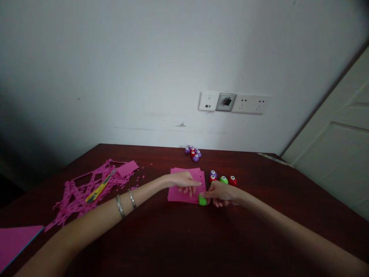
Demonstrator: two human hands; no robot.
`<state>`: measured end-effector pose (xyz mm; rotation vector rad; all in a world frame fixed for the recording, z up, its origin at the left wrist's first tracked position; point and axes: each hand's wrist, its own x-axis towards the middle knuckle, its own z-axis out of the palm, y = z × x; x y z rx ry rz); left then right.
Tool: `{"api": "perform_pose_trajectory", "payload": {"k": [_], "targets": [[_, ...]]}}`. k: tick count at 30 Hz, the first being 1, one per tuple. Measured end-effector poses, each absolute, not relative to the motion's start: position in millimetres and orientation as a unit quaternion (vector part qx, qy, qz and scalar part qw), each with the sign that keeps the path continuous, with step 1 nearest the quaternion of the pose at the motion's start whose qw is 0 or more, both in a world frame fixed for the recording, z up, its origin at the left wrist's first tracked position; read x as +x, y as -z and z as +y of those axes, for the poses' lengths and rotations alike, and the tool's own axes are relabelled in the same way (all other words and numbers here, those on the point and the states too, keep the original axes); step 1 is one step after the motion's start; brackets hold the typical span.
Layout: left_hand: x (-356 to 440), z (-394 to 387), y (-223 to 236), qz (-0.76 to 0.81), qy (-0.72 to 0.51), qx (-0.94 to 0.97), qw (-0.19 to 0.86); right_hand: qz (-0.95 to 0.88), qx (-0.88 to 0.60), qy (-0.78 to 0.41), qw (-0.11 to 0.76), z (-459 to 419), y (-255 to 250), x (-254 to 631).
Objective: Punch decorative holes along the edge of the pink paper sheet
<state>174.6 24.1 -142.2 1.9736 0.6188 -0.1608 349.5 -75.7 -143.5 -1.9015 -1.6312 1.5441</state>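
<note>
A stack of pink paper sheets (176,194) lies on the table in front of me, with small marks or holes along its right edge. My left hand (184,181) rests over the stack, its index finger stretched toward that edge and the other fingers loosely bent, holding nothing. At the lower right corner of the paper, my right hand (220,192) grips a small green craft punch (202,200), which touches the corner. Just behind the right hand stand other eye-topped punches: a purple one (213,174), a red one (212,179), another green one (223,179) and another red one (232,180).
Several purple and red punches (193,152) cluster near the wall. On the left, a yellow utility knife (99,189) lies on a tangle of pink paper scraps (69,196), with pink dots scattered nearby. A larger pink sheet (17,244) is at the front left. Wall sockets (249,104) sit above the table.
</note>
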Motion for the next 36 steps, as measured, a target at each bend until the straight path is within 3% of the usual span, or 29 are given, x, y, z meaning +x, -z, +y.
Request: {"api": "perform_pose_trajectory", "payload": {"k": [8, 22, 36], "targets": [[194.6, 19.6, 145.0, 0.258, 0.221, 0.755, 0.562, -0.495, -0.655, -0.569, 0.04, -71.5, 129.9, 342.8], [205.8, 31.1, 155.1, 0.268, 0.284, 0.706, 0.591, -0.463, -0.62, -0.627, -0.09, -44.9, 116.6, 333.9], [201.5, 29.6, 155.5, 0.237, 0.273, 0.722, 0.589, -0.493, -0.613, -0.615, -0.057, -50.3, 115.8, 331.8]]}}
